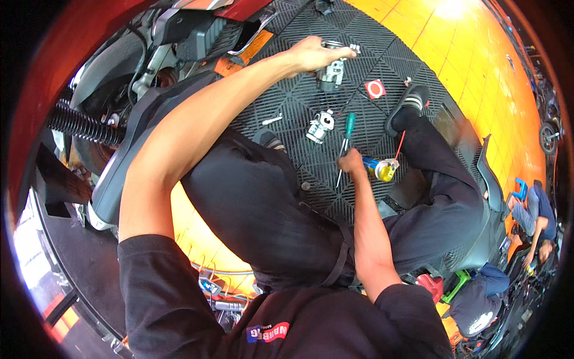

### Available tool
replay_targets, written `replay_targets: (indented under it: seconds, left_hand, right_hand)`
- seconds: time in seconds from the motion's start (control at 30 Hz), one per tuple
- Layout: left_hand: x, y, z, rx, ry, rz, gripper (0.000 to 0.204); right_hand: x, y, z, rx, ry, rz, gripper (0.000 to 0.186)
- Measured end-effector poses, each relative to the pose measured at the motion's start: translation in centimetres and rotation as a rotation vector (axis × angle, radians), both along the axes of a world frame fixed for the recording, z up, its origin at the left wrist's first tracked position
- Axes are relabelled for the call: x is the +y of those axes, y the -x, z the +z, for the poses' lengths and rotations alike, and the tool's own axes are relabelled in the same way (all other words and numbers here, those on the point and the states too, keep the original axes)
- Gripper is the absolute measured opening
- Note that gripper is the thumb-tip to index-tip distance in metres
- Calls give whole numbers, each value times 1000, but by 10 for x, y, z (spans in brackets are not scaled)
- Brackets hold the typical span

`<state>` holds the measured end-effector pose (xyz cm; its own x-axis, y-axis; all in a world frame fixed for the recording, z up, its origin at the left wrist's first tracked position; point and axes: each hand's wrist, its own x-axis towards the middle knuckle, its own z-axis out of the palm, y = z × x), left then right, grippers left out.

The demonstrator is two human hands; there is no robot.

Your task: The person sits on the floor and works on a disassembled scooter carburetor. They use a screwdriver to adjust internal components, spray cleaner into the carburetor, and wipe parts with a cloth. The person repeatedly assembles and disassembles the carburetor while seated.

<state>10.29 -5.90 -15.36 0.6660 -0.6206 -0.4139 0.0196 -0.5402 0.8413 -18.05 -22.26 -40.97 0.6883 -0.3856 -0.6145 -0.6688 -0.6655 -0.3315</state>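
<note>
Above the black mat [382,60], left fingers [336,54] clasp a carburetor-like part [330,79], best kept steady; right fingers [345,163] close round a screwdriver [350,124].

Black ribbed matting [384,58]; glossy yellow-orange tiled floor [472,78] beyond, bright light glare [451,8] on it

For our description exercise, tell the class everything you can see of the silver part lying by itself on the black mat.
The silver part is small, blocky and irregular, and looks like cast metal. A rounded section at its upper right has a dark round opening; darker recesses mark the rest, too small to make out. It rests on the black ribbed mat, slanting toward the lower left. Neither the left hand, beyond it, nor the right hand, nearer the person, touches it.
</note>
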Motion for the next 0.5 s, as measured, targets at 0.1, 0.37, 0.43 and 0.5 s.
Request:
replay_targets:
  seconds: [0.1, 0.37, 0.43, 0.5]
  left_hand:
    - [19, 14, 19, 35, 109, 73, 63]
    - [1, 26, 29, -111, 155, 129, 60]
    - [-3, 27, 28, -103, 103, 136, 72]
    - [-3, 30, 28, -12, 125, 135, 69]
  right_hand:
    - [-9, -60, 108, -135, -337, 116, 33]
    - [-9, -93, 251, -1103, -768, -428, 12]
    - [-4, -95, 262, -1163, -850, -429, 14]
    - [4, -96, 266, -1185, -944, -446, 16]
